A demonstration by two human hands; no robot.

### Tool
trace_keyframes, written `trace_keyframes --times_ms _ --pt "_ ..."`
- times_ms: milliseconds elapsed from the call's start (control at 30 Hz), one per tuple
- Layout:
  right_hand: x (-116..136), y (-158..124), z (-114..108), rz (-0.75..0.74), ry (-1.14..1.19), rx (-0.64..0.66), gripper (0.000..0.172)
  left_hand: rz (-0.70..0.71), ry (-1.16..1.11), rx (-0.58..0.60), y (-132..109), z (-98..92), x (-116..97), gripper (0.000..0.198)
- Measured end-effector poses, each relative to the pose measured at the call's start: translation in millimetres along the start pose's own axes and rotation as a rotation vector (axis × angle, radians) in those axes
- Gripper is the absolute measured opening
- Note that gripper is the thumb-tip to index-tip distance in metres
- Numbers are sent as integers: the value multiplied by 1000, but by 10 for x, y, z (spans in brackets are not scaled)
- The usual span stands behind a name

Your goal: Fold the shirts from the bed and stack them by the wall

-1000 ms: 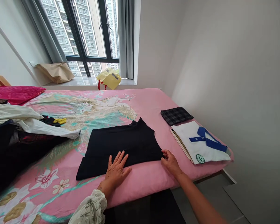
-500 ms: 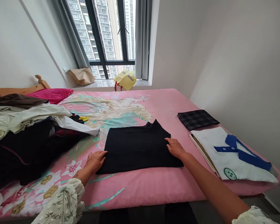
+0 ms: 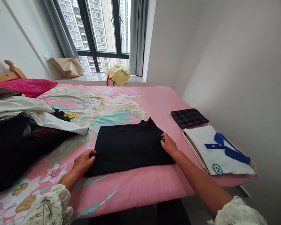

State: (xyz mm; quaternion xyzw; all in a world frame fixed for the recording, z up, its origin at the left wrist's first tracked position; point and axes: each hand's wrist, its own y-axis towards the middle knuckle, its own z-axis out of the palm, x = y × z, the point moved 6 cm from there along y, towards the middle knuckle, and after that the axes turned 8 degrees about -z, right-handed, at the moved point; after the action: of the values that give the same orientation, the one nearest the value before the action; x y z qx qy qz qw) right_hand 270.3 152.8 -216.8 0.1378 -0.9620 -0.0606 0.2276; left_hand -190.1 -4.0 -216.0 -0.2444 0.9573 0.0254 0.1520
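Note:
A folded black garment [image 3: 128, 148] lies flat on the near part of the bed, with a small raised peak of cloth at its upper right. At its left edge, my left hand [image 3: 84, 161] has its thumb and fingers closed on the fabric. My right hand [image 3: 170, 144] grips the opposite edge near the upper right corner, fingertips bent over the cloth. The garment's underside and the parts of the fingers beneath it are hidden.
A heap of loose clothes [image 3: 25, 137] covers the bed's left side. To the right lie a folded dark plaid cloth [image 3: 189, 117] and a folded white polo shirt [image 3: 199, 140] with a blue collar. A pink pillow [image 3: 30, 87], paper bag [image 3: 69, 67] and yellow bag [image 3: 119, 74] are farther back.
The view has turned slightly right, so everything sits farther left. My left hand's fingers have drawn closer around the garment's left edge. The garment still lies flat.

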Motion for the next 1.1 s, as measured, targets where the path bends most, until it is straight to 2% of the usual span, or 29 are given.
trace_keyframes --times_ms 67,133,167,233,300,333,400,467,533,600,667,767,867,933,1000,1100 --pt "167 -97 -67 -58 -5 -89 35 53 39 -175 -97 -39 -118 31" --pt "440 -278 -91 -202 23 -154 30 250 9 -251 -276 -4 -410 32" --pt "596 -396 -66 -296 46 -156 29 387 -26 -225 -391 57 -596 32" --pt "858 -660 66 -456 77 -73 31 632 -64 -107 -634 234 -931 37" --pt "948 -904 251 -512 55 79 39 708 -13 -11 -784 426 -1084 39" --pt "905 -997 323 -479 26 145 46 670 36 10 -795 506 -1069 39" --pt "673 -1106 361 -313 -49 211 59 501 140 5 -705 602 -884 47" --pt "397 -1120 251 -136 -111 190 55 320 208 -8 -544 611 -615 55" --pt "236 -1026 64 -71 -136 109 44 237 232 3 -388 571 -436 53" --pt "198 -835 -102 -94 -123 10 37 253 232 6 -273 507 -421 49" --pt "188 -591 -168 -103 -112 -43 35 318 236 -6 -206 456 -517 46" --pt "119 -255 -59 -37 -139 12 42 352 267 -4 -146 466 -609 48" --pt "87 -98 81 -4 -168 56 49 255 285 12 -97 515 -498 49" --pt "193 -93 104 -66 -179 13 46 176 284 -3 -92 499 -417 53" --pt "426 -143 120 -219 -174 -26 43 185 272 -26 -126 446 -467 59" --pt "842 -252 265 -502 -130 72 46 394 223 -2 -218 401 -790 58"
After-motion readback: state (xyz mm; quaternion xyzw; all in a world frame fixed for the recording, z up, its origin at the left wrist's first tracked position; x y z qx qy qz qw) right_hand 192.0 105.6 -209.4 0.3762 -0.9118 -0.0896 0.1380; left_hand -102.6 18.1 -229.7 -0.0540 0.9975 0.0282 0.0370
